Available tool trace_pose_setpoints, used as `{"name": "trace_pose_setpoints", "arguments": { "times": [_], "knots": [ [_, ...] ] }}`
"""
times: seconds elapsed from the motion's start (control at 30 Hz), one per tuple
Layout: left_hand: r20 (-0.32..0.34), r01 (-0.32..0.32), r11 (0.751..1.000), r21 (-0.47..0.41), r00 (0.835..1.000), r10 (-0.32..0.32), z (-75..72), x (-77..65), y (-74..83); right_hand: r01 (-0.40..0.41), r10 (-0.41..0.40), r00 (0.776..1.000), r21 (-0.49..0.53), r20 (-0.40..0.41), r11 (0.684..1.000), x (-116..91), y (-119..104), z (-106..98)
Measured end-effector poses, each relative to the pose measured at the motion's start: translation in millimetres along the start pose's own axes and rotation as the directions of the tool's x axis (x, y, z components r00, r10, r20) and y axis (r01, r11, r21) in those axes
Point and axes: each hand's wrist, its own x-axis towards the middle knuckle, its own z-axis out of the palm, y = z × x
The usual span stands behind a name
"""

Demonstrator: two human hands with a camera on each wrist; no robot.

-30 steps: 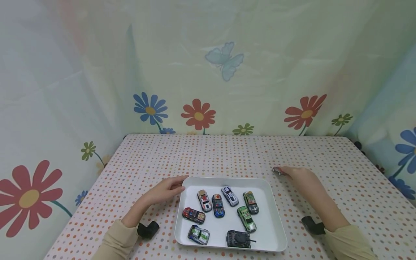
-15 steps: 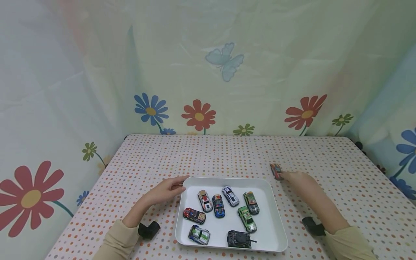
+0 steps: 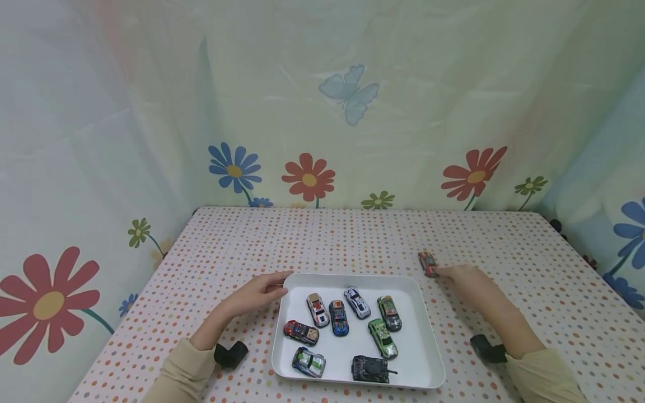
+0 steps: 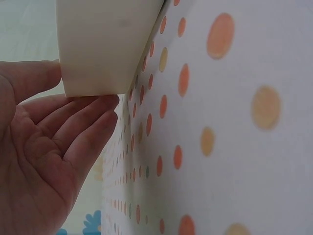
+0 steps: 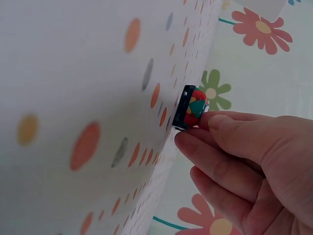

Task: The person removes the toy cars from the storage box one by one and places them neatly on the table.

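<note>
My left hand (image 3: 257,295) rests at the far left corner of a white tray (image 3: 423,375), fingers nearly straight. In the left wrist view, the thumb (image 4: 41,78) and fingertips touch the outside of the tray wall (image 4: 105,49). Beyond the tray's far right corner, a red and orange toy car (image 3: 428,264) sits on the dotted table. My right hand (image 3: 466,285) pinches its near end. In the right wrist view, the toy car (image 5: 193,107) shows a red and green end at the fingertips, with its underside close against the tabletop.
Inside the tray lie several toy cars, among them a green car (image 3: 383,338) and a white one (image 3: 357,303), plus a dark toy tank (image 3: 372,369). Black wrist cameras (image 3: 230,355) sit at both wrists. A flowered curtain (image 3: 403,112) hangs behind the table.
My right hand has turned the toy car from its side onto its wheels and set it down on the table. The left hand and the tray have stayed in place.
</note>
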Motion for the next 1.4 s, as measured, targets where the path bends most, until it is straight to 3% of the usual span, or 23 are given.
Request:
{"name": "trace_pose_setpoints", "arguments": {
  "times": [0.23,0.4,0.57,0.7,0.8,0.93,1.17,1.3,1.4],
  "knots": [
    [0.002,0.009,1.000,-0.006,1.000,-0.009,0.4,0.5,-1.7,0.046,-0.046,0.999,-0.004,-0.020,0.999,-0.1,2.5,-0.7],
    [0.002,0.016,1.000,-0.013,1.000,-0.016,1.1,0.8,-0.6,0.028,-0.028,1.000,-0.005,-0.009,1.000,3.3,6.6,5.4],
    [0.001,0.016,1.000,-0.008,1.000,-0.016,1.3,-0.1,0.2,0.074,-0.073,0.993,0.011,-0.097,0.997,7.2,12.9,12.5],
    [-0.004,0.015,1.000,0.005,1.000,-0.015,0.4,-1.1,0.6,0.152,-0.139,0.970,0.049,-0.200,0.987,3.9,0.1,0.0],
    [-0.003,0.019,1.000,0.008,1.000,-0.019,-0.1,-1.0,1.0,0.222,-0.193,0.958,0.127,-0.211,0.967,-4.5,-22.8,-20.0],
    [0.003,0.020,1.000,-0.003,1.000,-0.020,-0.4,-0.3,1.9,0.327,-0.307,0.943,0.194,-0.127,0.925,-10.9,-54.5,-41.4],
    [-0.001,0.017,1.000,-0.009,1.000,-0.017,-0.3,0.1,3.0,0.476,-0.507,0.858,0.249,0.077,0.843,1.0,-82.0,-33.8],
    [-0.007,0.019,1.000,0.000,1.000,-0.019,0.7,1.6,0.0,0.497,-0.536,0.832,0.240,0.139,0.834,4.7,-84.9,-23.3],
    [-0.009,0.022,1.000,0.000,1.000,-0.022,1.9,2.0,-1.8,0.503,-0.541,0.828,0.231,0.148,0.833,5.7,-84.4,-17.8]
  ]
}}
